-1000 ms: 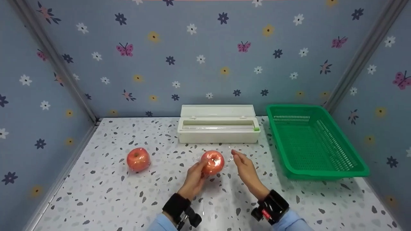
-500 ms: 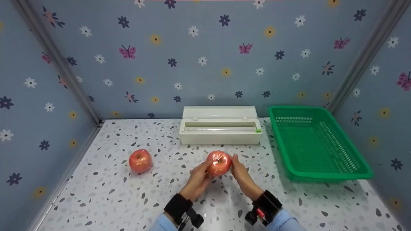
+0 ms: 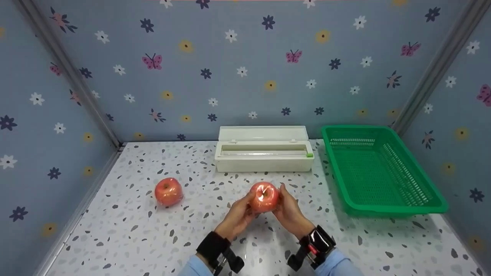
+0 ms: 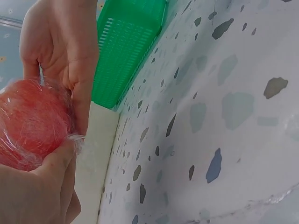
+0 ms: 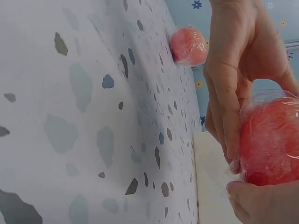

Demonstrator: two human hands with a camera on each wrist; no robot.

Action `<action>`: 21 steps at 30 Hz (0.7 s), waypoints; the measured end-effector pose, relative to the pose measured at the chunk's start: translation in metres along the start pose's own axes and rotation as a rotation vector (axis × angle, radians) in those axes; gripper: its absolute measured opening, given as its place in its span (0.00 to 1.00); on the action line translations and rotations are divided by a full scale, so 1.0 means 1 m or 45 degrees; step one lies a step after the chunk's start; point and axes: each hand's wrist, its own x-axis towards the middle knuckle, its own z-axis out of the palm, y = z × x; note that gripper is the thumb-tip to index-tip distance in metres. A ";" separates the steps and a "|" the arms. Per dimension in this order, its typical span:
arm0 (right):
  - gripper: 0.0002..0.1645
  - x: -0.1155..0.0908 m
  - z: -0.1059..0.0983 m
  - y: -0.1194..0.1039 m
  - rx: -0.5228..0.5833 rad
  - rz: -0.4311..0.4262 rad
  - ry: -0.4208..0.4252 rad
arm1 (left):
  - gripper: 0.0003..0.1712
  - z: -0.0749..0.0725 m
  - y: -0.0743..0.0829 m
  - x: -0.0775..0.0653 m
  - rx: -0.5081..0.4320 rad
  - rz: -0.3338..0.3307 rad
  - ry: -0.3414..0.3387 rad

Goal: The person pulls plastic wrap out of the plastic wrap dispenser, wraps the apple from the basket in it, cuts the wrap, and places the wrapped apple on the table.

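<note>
An apple (image 3: 264, 197) in clear plastic wrap is held between both hands above the table's middle. My left hand (image 3: 237, 217) grips its left side, thumb on the near left and fingers partly hidden below. On the opposite side my right hand (image 3: 291, 214) cups it, fingers curled against the skin and partly underneath. Loose film (image 4: 77, 140) bunches by the left fingertips in the left wrist view. Around the apple (image 5: 273, 140) the wrap looks crinkled in the right wrist view. A second wrapped apple (image 3: 168, 191) sits on the table to the left.
Behind the hands stands a white cling film dispenser (image 3: 264, 165), its lid raised and a film roll inside. To the right lies a green plastic basket (image 3: 347, 197). Patterned walls (image 3: 245, 92) enclose the speckled table (image 3: 134, 245) at the back and sides.
My right hand has moved left from beside the apple and now holds it with the left hand. The held apple has shifted slightly right.
</note>
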 end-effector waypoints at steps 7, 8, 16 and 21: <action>0.35 0.003 -0.007 0.001 0.182 0.117 -0.038 | 0.31 -0.003 0.000 -0.003 0.184 -0.023 0.063; 0.34 0.004 -0.008 0.001 0.190 0.127 -0.031 | 0.29 -0.004 0.000 -0.003 0.202 -0.024 0.066; 0.32 0.005 -0.009 0.002 0.245 0.158 -0.065 | 0.18 -0.005 0.000 -0.004 0.213 0.008 0.069; 0.31 0.004 -0.008 0.007 0.302 0.245 -0.138 | 0.33 -0.010 -0.004 -0.007 0.350 0.017 0.031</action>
